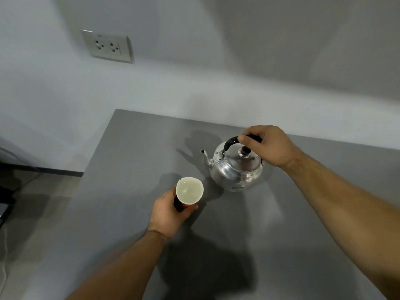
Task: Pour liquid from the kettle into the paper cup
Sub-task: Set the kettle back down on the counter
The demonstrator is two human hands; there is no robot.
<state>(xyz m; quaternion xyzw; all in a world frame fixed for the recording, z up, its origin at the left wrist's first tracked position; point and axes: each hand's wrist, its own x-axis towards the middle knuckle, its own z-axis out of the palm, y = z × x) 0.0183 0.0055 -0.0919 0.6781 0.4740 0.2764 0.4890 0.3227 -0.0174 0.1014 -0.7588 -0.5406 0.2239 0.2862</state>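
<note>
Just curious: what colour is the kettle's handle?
Black, on a shiny silver kettle; the handle shows in the head view.

The table [281, 224] is bare near and right; only the kettle [236, 169] and cup [190, 190] stand mid-table, close together.

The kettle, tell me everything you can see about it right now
The kettle is small, round and shiny, apparently polished metal, with a thin curved spout pointing left, a domed lid with a dark knob, and a black arched handle. It sits upright on the grey table, lid on. The right hand grips the handle from above.
</note>
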